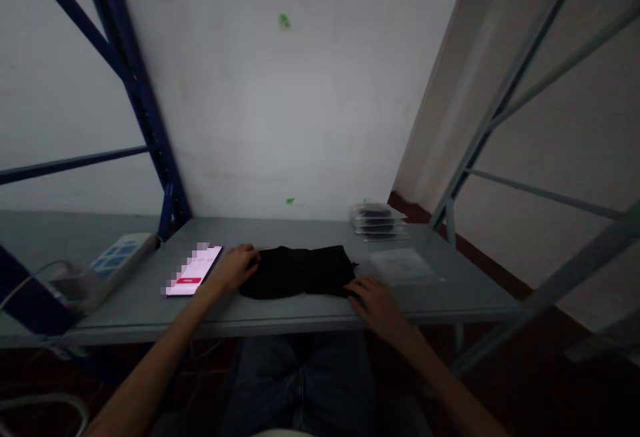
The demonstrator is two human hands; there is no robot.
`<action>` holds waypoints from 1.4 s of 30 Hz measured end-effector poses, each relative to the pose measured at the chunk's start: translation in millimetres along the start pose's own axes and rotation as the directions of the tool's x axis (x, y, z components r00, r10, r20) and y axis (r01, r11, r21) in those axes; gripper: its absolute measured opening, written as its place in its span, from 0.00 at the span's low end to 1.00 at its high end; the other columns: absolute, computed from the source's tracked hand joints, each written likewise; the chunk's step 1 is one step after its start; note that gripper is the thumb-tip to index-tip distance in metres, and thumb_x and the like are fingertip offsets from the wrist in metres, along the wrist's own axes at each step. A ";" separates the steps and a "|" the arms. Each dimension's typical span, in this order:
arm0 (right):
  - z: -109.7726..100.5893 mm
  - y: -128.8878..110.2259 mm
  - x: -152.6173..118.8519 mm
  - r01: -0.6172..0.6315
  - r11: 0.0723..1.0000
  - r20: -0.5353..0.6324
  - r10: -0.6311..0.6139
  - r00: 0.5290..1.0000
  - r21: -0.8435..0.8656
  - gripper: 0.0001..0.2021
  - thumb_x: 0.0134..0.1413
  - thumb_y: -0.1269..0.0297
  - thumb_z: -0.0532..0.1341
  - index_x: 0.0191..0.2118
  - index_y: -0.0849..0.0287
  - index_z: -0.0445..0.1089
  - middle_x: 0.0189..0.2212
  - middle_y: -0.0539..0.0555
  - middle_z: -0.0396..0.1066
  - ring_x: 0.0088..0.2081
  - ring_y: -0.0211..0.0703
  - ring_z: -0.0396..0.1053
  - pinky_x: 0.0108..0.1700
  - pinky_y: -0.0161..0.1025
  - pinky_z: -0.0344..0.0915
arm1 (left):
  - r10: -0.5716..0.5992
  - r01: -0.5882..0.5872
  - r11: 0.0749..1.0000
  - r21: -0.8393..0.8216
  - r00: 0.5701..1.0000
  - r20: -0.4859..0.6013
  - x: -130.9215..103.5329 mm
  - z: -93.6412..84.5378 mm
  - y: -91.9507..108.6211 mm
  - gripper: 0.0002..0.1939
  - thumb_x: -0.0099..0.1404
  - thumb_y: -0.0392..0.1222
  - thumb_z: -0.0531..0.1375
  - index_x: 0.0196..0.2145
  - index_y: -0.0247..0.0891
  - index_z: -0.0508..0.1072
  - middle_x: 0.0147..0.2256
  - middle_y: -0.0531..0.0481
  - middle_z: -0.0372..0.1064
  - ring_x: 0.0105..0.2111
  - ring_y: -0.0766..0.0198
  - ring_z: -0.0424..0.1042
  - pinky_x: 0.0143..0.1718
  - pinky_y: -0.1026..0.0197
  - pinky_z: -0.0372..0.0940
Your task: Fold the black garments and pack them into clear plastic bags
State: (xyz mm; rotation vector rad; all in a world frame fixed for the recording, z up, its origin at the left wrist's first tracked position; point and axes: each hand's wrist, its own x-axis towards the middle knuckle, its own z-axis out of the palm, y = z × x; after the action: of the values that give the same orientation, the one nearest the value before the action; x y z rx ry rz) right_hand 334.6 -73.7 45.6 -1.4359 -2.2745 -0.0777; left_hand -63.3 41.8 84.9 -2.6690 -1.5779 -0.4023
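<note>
A black piece of folded cloth (300,272) lies flat and wide on the grey tabletop, its exact kind too dark to make out. At its left end, my left hand (240,268) has its fingers bent over the edge of the fabric. My right hand (374,300) holds the lower right corner between fingers and thumb. Close by on the right lies a clear plastic bag (401,266), flat on the table. To the left of my left hand is a phone (195,272) with a lit screen.
A stack of flat packets in clear wrapping (379,222) stands at the back right. On the left sits a white power strip (120,255) with blue sockets and cables. Blue rack posts (135,90) and grey braces (500,117) frame the grey table (280,324) before a white wall.
</note>
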 end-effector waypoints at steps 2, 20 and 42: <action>-1.3 0.2 -9.3 -0.012 1.000 -0.003 0.012 1.000 0.000 0.13 0.68 0.66 0.57 0.53 0.53 0.74 0.49 0.58 0.76 0.52 0.52 0.72 0.55 0.51 0.67 | -0.040 0.037 0.996 -0.083 0.999 -0.029 5.6 -1.2 -1.4 0.11 0.67 0.43 0.54 0.38 0.39 0.76 0.40 0.43 0.75 0.41 0.54 0.75 0.44 0.56 0.67; 6.2 46.1 11.0 -0.176 0.975 -0.052 0.184 0.981 0.136 0.16 0.63 0.69 0.56 0.53 0.55 0.74 0.50 0.57 0.74 0.51 0.49 0.72 0.56 0.47 0.67 | 0.110 -0.138 0.971 -0.194 0.983 -0.149 17.3 17.0 72.0 0.14 0.73 0.47 0.53 0.52 0.42 0.70 0.49 0.43 0.71 0.48 0.55 0.73 0.50 0.55 0.67; 9.4 49.0 69.0 -0.182 0.944 -0.231 0.248 0.941 0.273 0.10 0.61 0.66 0.57 0.43 0.54 0.75 0.40 0.53 0.76 0.39 0.44 0.73 0.49 0.41 0.68 | -0.103 0.086 0.923 -0.376 0.994 -0.027 40.6 -8.9 62.4 0.15 0.70 0.49 0.56 0.45 0.40 0.77 0.33 0.48 0.78 0.33 0.58 0.75 0.36 0.59 0.64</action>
State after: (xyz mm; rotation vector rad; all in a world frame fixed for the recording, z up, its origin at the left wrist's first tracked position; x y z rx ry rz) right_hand 349.2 9.6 55.5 -1.4383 -1.8301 0.0796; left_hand 7.2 44.8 110.0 -2.8232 -1.7796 -0.8447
